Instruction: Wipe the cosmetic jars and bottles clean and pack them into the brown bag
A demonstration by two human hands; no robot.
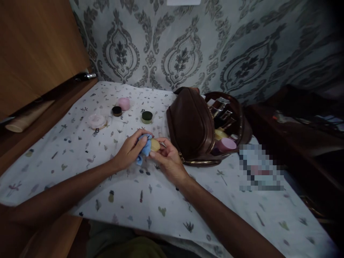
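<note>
While right hand (pixel 171 160) holds yellow container (pixel 155 145) | bag (pixel 192 125) beside | green jar (pixel 147 118) beyond

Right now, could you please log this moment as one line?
left hand: holds cloth; right hand: holds yellow item; cloth: against item; bag: open

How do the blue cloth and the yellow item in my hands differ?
The blue cloth is soft and crumpled, while the yellow item looks smooth and rounded.
The blue cloth is bunched in the left hand; the yellow item is held in the fingers of the right hand.
Both are held together, the cloth against the item.
</note>
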